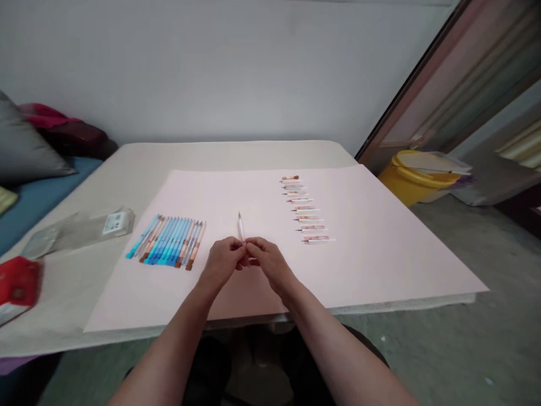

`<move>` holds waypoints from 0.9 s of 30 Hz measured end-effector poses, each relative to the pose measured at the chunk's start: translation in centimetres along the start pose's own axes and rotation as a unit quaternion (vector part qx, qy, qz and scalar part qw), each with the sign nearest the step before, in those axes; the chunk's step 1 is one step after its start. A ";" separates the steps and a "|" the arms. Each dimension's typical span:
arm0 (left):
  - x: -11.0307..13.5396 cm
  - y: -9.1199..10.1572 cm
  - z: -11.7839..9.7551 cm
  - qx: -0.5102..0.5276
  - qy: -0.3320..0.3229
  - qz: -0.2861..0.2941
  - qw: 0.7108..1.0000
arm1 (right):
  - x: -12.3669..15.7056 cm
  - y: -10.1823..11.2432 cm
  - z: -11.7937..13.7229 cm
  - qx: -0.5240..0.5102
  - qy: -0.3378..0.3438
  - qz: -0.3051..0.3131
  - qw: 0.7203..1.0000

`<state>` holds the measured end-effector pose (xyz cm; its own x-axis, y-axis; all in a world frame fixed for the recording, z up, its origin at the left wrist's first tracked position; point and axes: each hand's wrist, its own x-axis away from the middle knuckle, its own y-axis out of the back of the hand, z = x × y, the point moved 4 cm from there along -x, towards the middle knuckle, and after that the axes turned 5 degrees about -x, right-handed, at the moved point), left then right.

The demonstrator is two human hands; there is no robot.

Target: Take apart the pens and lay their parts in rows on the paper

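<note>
Between both hands, low over the pink sheet (262,293), a slim white pen (240,225) points its tip away from me. Its lower end is hidden by my fingers. My left hand (224,256) pinches it from the left, fingers closed. Closed fingers of my right hand (269,258) meet it from the right, so the two hands touch or nearly touch. To the left lies a side-by-side row of blue, brown and grey pens (171,239). On the right, several whitish pens with pinkish or brown patterns (307,218) lie spaced out in a column.
Left of the sheet, a clear plastic bag (80,231) with a white label rests on the pale tablecloth (228,155). A red object (19,285) sits at the left edge. Beyond the table's right side stands a yellow bin (406,183). A wall rises behind.
</note>
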<state>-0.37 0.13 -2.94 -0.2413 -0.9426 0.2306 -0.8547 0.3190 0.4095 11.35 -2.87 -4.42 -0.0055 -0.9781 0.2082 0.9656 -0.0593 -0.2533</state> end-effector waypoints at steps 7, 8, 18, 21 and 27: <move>0.4 -0.1 -1.1 0.067 -0.045 0.017 0.997 | 0.3 0.5 1.0 -0.002 0.019 -0.052 0.998; 0.4 0.4 -1.0 0.088 -0.039 -0.019 0.995 | 0.4 0.5 1.0 -0.007 0.005 -0.048 0.999; 0.0 -2.1 -0.1 0.494 0.023 0.044 0.868 | 1.5 -1.3 0.8 -0.150 -0.064 0.033 0.986; 0.2 -2.1 0.1 0.503 0.021 0.028 0.864 | 1.6 -1.3 1.0 -0.114 -0.049 0.011 0.992; 0.3 -1.7 0.1 0.483 0.024 -0.005 0.875 | 1.9 -1.2 2.0 0.130 0.100 -0.029 0.986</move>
<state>0.95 -0.66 -3.68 -0.2323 -0.9323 0.2773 -0.8519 0.0574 -0.5205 10.73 -4.31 -1.87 -0.0889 -0.9959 0.0189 0.9960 -0.0887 0.0099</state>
